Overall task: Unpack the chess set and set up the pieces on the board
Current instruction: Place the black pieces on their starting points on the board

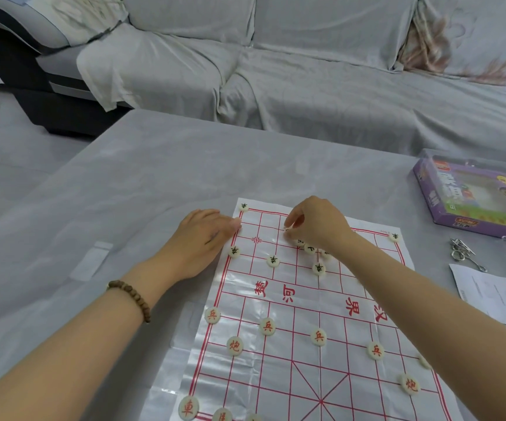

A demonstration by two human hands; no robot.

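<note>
A purple box (473, 196), metal rings (464, 253) and a paper (494, 294) are lying right of the board (306, 302) on the bench (154, 177), with a sofa (306, 71) beyond. The board's long axis is running from the person toward the sofa. The left hand (206, 238), fingers straight, is pressing its far left edge. The right hand (315, 223) is pinching a piece (288, 230) over the far rows, with loose black pieces (310, 247) crowding beneath it.

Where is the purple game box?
Head view, right side: the purple game box lies on the table, beyond the metal rings, right of the board.
</note>
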